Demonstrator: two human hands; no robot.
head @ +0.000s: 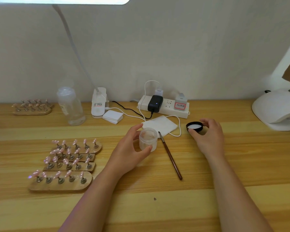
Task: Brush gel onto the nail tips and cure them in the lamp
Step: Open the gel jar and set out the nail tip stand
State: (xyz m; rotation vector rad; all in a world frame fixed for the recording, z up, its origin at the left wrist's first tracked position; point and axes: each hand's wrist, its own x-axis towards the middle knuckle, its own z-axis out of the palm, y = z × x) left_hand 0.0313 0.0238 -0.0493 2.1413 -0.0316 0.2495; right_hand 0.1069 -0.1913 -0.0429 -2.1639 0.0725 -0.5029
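Note:
My left hand [130, 148] grips a small frosted gel jar [148, 139] that stands open on the wooden table. My right hand [208, 136] pinches the jar's black lid [194, 126], turned white side up, to the right of the jar. A brown-handled brush [170, 156] lies on the table between my hands. Several wooden holders [60, 185] carrying pink nail tips [69, 149] on metal stands sit to the left. The white curing lamp [278, 109] stands at the far right.
A white wipe [161, 125] lies behind the jar. A power strip [164, 106] with plugs and cables runs along the wall. A clear bottle [71, 106], a clip lamp base [99, 102], a pad stack [112, 116] and another tip holder [32, 108] stand at the back left.

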